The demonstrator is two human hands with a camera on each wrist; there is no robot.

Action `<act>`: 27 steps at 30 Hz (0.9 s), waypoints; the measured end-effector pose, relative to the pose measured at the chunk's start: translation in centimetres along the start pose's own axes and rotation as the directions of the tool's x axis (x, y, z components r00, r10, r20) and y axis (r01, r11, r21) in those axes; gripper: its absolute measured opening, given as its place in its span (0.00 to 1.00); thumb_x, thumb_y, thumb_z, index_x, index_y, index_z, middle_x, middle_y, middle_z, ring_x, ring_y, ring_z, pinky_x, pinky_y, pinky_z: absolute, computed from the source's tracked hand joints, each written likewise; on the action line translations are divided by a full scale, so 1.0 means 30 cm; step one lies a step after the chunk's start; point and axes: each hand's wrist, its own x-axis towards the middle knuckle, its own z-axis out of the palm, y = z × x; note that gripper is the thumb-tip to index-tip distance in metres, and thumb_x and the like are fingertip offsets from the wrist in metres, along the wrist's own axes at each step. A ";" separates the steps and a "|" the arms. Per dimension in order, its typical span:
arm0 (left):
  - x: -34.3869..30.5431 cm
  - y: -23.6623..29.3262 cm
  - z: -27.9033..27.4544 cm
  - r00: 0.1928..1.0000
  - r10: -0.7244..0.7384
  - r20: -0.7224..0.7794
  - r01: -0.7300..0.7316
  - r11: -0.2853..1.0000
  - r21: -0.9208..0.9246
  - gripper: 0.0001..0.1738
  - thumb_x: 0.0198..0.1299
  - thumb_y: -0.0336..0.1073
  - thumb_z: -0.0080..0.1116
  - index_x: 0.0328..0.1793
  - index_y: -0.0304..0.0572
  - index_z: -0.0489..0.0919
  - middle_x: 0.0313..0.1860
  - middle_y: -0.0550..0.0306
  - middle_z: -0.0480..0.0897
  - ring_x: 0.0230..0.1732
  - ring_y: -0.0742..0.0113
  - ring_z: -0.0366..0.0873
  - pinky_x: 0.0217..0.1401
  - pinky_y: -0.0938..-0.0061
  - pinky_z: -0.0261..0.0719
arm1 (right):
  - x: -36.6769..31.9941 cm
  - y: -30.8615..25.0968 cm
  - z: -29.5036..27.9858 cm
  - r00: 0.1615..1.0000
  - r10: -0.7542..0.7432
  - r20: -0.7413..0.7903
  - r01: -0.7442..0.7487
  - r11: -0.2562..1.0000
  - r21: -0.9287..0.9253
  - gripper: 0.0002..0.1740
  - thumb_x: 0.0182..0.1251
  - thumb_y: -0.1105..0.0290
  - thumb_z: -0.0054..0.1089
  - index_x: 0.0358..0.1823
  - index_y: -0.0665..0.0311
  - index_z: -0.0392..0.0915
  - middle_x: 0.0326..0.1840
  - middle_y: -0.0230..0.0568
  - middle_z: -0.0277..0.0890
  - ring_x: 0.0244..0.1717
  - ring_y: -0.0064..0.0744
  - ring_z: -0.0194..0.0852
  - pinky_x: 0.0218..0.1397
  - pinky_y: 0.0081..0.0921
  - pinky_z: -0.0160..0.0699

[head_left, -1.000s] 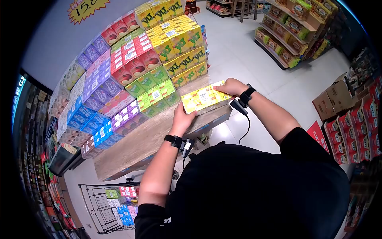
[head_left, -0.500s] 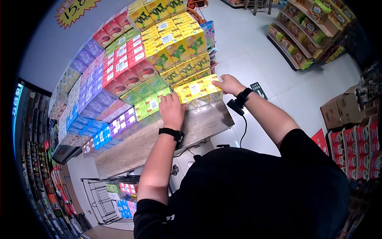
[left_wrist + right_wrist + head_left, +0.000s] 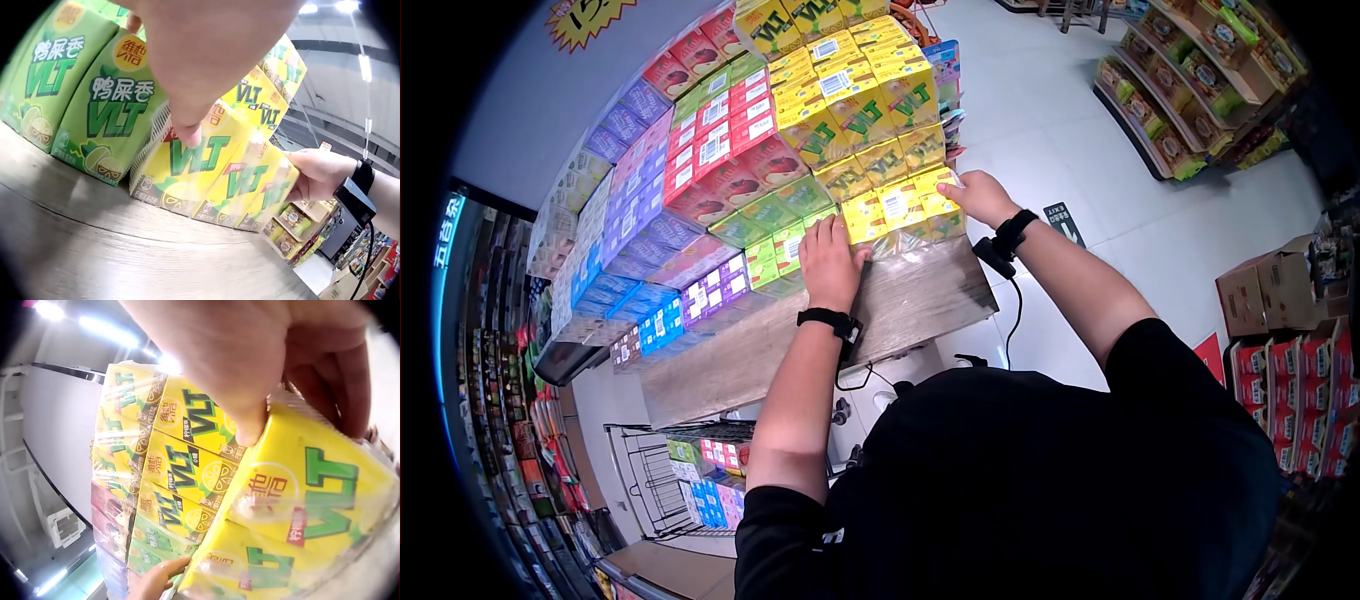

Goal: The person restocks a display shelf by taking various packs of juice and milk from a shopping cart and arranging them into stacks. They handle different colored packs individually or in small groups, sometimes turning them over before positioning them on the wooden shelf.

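Yellow pack (image 3: 905, 212) sits parallel to tabletop (image 3: 920, 290) front edge, my right hand (image 3: 983, 198) gripping one end, left hand (image 3: 830, 265) relaxed, thumb touching.

Carton pack (image 3: 922, 208), centre of the head view: yellow, bears green lettering (image 3: 200, 156) and a white barcode label (image 3: 897, 204). Carton stack (image 3: 740, 165), upper left: blocks of yellow, red, green, purple, blue. Tabletop (image 3: 910, 290), centre: grey-brown, wood-grained. Shirt (image 3: 1040, 480), lower half: black, small white mark (image 3: 833, 537).
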 end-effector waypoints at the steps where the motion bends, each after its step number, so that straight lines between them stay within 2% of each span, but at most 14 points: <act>1: -0.011 -0.009 0.005 0.999 0.025 -0.022 -0.025 1.000 0.000 0.39 0.45 0.45 0.73 0.64 0.40 0.71 0.63 0.53 0.73 0.67 0.54 0.66 0.70 0.60 0.61 | -0.008 0.000 0.002 1.000 -0.005 -0.023 0.005 1.000 0.023 0.31 0.64 0.47 0.59 0.39 0.77 0.81 0.36 0.61 0.81 0.41 0.53 0.80 0.47 0.41 0.75; 5: -0.082 -0.023 -0.011 0.998 -0.047 -0.030 0.045 0.997 -0.064 0.34 0.50 0.40 0.70 0.64 0.39 0.71 0.67 0.50 0.71 0.72 0.52 0.62 0.73 0.59 0.58 | -0.045 -0.020 -0.008 0.999 0.052 0.004 -0.052 0.994 0.099 0.30 0.66 0.47 0.58 0.40 0.74 0.82 0.37 0.55 0.83 0.40 0.48 0.82 0.46 0.36 0.76; 6: -0.110 -0.033 -0.022 0.998 -0.055 -0.027 0.054 0.997 -0.057 0.34 0.50 0.40 0.70 0.64 0.39 0.71 0.67 0.50 0.71 0.72 0.52 0.62 0.73 0.59 0.58 | -0.061 -0.030 -0.018 0.996 0.048 0.079 -0.059 0.988 0.144 0.27 0.65 0.54 0.62 0.53 0.72 0.78 0.44 0.52 0.83 0.47 0.42 0.82 0.52 0.31 0.76; 7: -0.139 -0.048 -0.040 0.998 -0.055 -0.029 0.053 0.995 -0.083 0.34 0.51 0.39 0.69 0.64 0.38 0.71 0.67 0.49 0.70 0.72 0.51 0.62 0.73 0.58 0.58 | -0.066 -0.001 0.015 0.996 0.038 0.086 -0.050 0.988 0.147 0.27 0.65 0.54 0.62 0.53 0.72 0.78 0.44 0.52 0.83 0.47 0.42 0.82 0.52 0.31 0.76; 9: -0.198 -0.087 -0.077 0.997 -0.065 -0.043 0.060 0.993 -0.100 0.34 0.51 0.38 0.69 0.64 0.38 0.70 0.67 0.48 0.70 0.72 0.51 0.62 0.73 0.57 0.58 | -0.087 0.055 0.096 0.950 -0.311 -0.040 0.276 0.770 0.575 0.34 0.61 0.63 0.68 0.66 0.69 0.67 0.53 0.50 0.80 0.55 0.35 0.78 0.60 0.28 0.72; 10: -0.241 -0.118 -0.094 0.997 -0.066 -0.047 0.060 0.991 -0.122 0.34 0.52 0.38 0.69 0.64 0.38 0.70 0.68 0.47 0.70 0.72 0.50 0.62 0.73 0.57 0.58 | -0.111 0.050 0.088 0.958 -0.286 -0.010 0.253 0.828 0.500 0.43 0.57 0.70 0.71 0.72 0.64 0.57 0.59 0.46 0.77 0.60 0.30 0.74 0.65 0.28 0.68; 11: -0.283 -0.149 -0.113 0.996 -0.067 -0.053 0.058 0.988 -0.144 0.33 0.52 0.37 0.68 0.65 0.38 0.70 0.68 0.46 0.69 0.72 0.50 0.62 0.73 0.56 0.59 | -0.113 0.048 0.087 0.956 -0.294 -0.007 0.258 0.826 0.501 0.43 0.57 0.70 0.71 0.72 0.64 0.57 0.59 0.46 0.77 0.60 0.30 0.74 0.65 0.28 0.68; 13: -0.374 -0.217 -0.151 0.995 -0.084 -0.059 0.077 0.990 -0.115 0.33 0.52 0.37 0.68 0.64 0.36 0.70 0.68 0.45 0.69 0.71 0.48 0.62 0.73 0.55 0.58 | -0.091 0.057 0.084 0.970 -0.241 -0.025 0.238 0.924 0.300 0.40 0.58 0.70 0.71 0.71 0.62 0.61 0.58 0.41 0.78 0.58 0.29 0.75 0.63 0.27 0.70; 14: -0.425 -0.258 -0.163 0.992 -0.106 -0.065 0.099 0.989 -0.109 0.32 0.52 0.36 0.67 0.64 0.36 0.70 0.68 0.45 0.69 0.71 0.47 0.63 0.73 0.55 0.59 | -0.082 0.057 0.074 0.969 -0.244 0.027 0.217 0.901 0.376 0.38 0.59 0.70 0.70 0.70 0.61 0.62 0.58 0.40 0.78 0.58 0.29 0.76 0.63 0.26 0.70; 18: -0.618 -0.389 -0.254 0.974 -0.203 -0.102 0.186 0.970 -0.155 0.30 0.53 0.33 0.66 0.63 0.34 0.71 0.67 0.42 0.70 0.69 0.45 0.65 0.72 0.57 0.62 | -0.067 0.068 0.086 0.966 -0.256 0.038 0.231 0.918 0.321 0.36 0.59 0.71 0.70 0.69 0.63 0.63 0.58 0.41 0.78 0.57 0.30 0.76 0.62 0.26 0.71; 21: -0.790 -0.487 -0.298 0.946 -0.298 -0.126 0.276 0.946 -0.170 0.28 0.54 0.32 0.66 0.61 0.33 0.72 0.66 0.41 0.72 0.67 0.45 0.67 0.72 0.57 0.63 | -0.097 0.078 0.134 0.955 -0.291 -0.053 0.284 0.852 0.440 0.37 0.59 0.69 0.70 0.69 0.64 0.63 0.59 0.44 0.77 0.59 0.33 0.75 0.63 0.28 0.70; 23: -0.924 -0.562 -0.332 0.912 -0.379 -0.159 0.343 0.914 -0.215 0.26 0.55 0.33 0.65 0.60 0.33 0.73 0.64 0.42 0.73 0.67 0.44 0.67 0.71 0.58 0.63 | -0.151 0.071 0.189 0.950 -0.122 -0.286 0.200 0.944 0.261 0.40 0.59 0.63 0.71 0.69 0.68 0.61 0.62 0.54 0.73 0.63 0.40 0.72 0.65 0.30 0.69; 25: -1.079 -0.647 -0.359 0.888 -0.419 -0.191 0.376 0.899 -0.225 0.25 0.58 0.34 0.64 0.60 0.33 0.73 0.63 0.43 0.75 0.65 0.46 0.70 0.67 0.60 0.67 | -0.239 0.041 0.284 0.813 -0.033 -0.582 0.010 0.999 -0.043 0.41 0.59 0.57 0.69 0.67 0.74 0.61 0.62 0.63 0.69 0.65 0.48 0.68 0.65 0.34 0.68; 27: -1.272 -0.749 -0.374 0.755 -0.639 -0.143 0.529 0.724 -0.443 0.24 0.60 0.35 0.63 0.60 0.33 0.73 0.60 0.44 0.76 0.61 0.49 0.73 0.63 0.62 0.71 | -0.325 0.000 0.396 0.707 0.022 -0.707 -0.042 0.999 -0.011 0.38 0.62 0.55 0.66 0.63 0.77 0.63 0.57 0.65 0.70 0.59 0.52 0.71 0.63 0.37 0.70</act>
